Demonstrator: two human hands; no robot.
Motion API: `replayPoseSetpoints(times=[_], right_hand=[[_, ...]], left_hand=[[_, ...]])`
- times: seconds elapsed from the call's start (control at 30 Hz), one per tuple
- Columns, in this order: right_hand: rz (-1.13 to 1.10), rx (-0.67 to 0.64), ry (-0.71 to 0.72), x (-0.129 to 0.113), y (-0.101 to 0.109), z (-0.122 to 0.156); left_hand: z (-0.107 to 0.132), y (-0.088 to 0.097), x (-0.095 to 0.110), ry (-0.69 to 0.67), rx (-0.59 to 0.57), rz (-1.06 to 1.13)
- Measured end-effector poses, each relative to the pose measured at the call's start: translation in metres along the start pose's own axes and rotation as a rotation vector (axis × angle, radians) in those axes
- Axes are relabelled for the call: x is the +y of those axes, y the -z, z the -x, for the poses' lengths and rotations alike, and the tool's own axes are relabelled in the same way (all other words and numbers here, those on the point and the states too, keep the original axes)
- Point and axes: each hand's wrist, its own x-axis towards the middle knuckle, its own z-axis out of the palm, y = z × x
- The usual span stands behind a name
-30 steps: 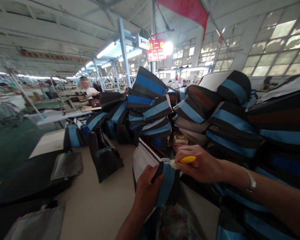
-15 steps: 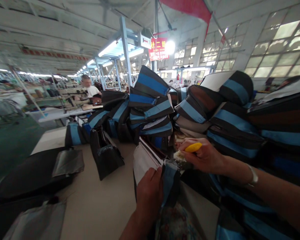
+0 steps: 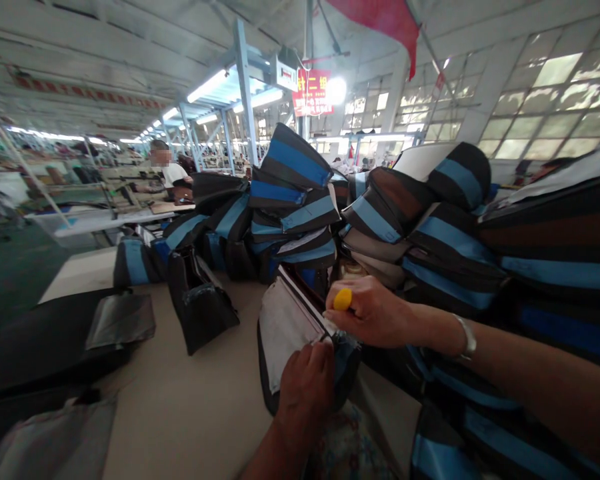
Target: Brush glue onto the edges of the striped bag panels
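Observation:
My left hand [image 3: 305, 390] is closed round the edge of a black and blue fabric bag piece [image 3: 343, 363] with a pale lining panel [image 3: 287, 330] beside it. My right hand [image 3: 375, 313] is closed on a small yellow-handled tool [image 3: 343, 299], its working end pressed down at the top edge of that piece, just above my left fingers. A silver bracelet sits on my right wrist.
Tall stacks of black, blue and brown striped bag parts [image 3: 300, 200] crowd the beige table [image 3: 190, 407] from the middle to the right. A black bag [image 3: 200, 307] stands left of my hands, dark flat pieces [image 3: 55, 340] lie far left. A person [image 3: 167, 173] works at a distant table.
My right hand lifted the yellow tool off the piece, then brought it down and left onto its top edge. My left hand turned the piece, so the pale lining shows more.

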Motion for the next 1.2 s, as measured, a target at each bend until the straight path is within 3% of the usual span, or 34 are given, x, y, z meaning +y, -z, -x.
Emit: replayPoseSetpoints(times=[0.07,0.2,0.3,0.33,0.4,0.5,0.57,0.7,0.77,0.87,0.97,1.07,1.2], right_hand=[[0.066,-0.073,0.018,-0.002,-0.003,-0.002],[0.077,-0.002,-0.055,-0.006,-0.008,-0.006],[0.046,-0.037,-0.020,-0.004,-0.012,-0.007],[0.040,-0.008,-0.033,-0.001,-0.012,-0.007],[-0.094,0.167,-0.139,0.004,-0.012,-0.004],[-0.698,0.538,-0.358,0.005,-0.011,0.004],[-1.129,0.667,-0.500,-0.001,-0.017,0.012],[-1.553,0.692,-0.715,-0.027,-0.049,0.028],[-1.627,0.686,-0.764,-0.039,-0.065,0.033],[-1.617,0.666,-0.798,-0.054,-0.079,0.035],[-1.553,0.657,-0.762,-0.064,-0.084,0.033],[-1.530,0.681,-0.707,-0.069,-0.085,0.031],[-1.468,0.792,-0.613,-0.066,-0.076,0.030]], left_hand=[[-0.001,0.000,0.001,-0.002,-0.003,-0.003],[0.002,0.000,0.000,-0.012,0.015,0.008],[0.010,0.001,-0.009,-0.037,0.049,0.034],[0.014,0.003,-0.014,-0.040,0.068,0.048],[0.023,0.009,-0.030,0.013,0.096,0.102],[0.043,0.024,-0.057,0.250,0.093,0.232],[0.062,0.036,-0.069,0.444,0.104,0.260],[0.110,0.048,-0.059,0.890,0.165,0.153],[0.133,0.048,-0.042,0.972,0.192,0.205],[0.150,0.044,-0.018,0.869,0.249,0.336],[0.139,0.036,-0.009,0.751,0.239,0.263],[0.113,0.026,-0.017,0.634,0.252,0.200],[0.081,0.034,-0.039,0.596,0.241,0.385]])
